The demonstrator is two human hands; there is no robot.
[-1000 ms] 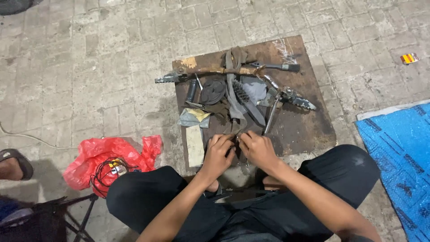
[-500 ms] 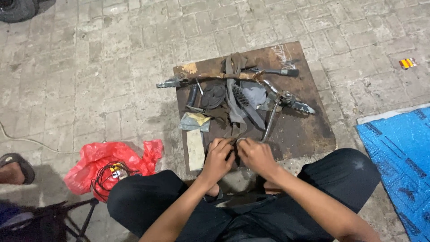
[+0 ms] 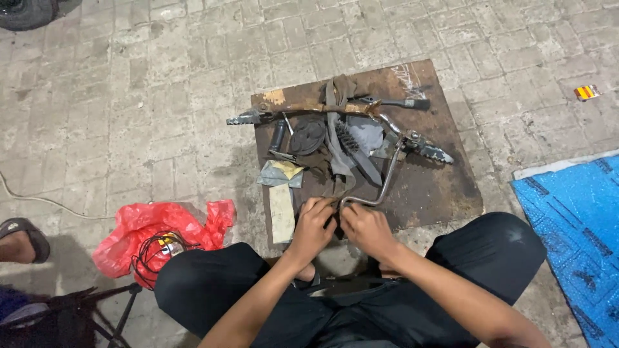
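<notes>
Hands first: your left hand and right hand both pinch a small dark part at the rusty board's near edge; keep them low, beside the bent metal rod.

Red plastic bag: crumpled on the paving, left of the board. Small red-and-yellow packet: flat on the paving, far right. Grey-and-yellow pouch: on the board's left side.
</notes>
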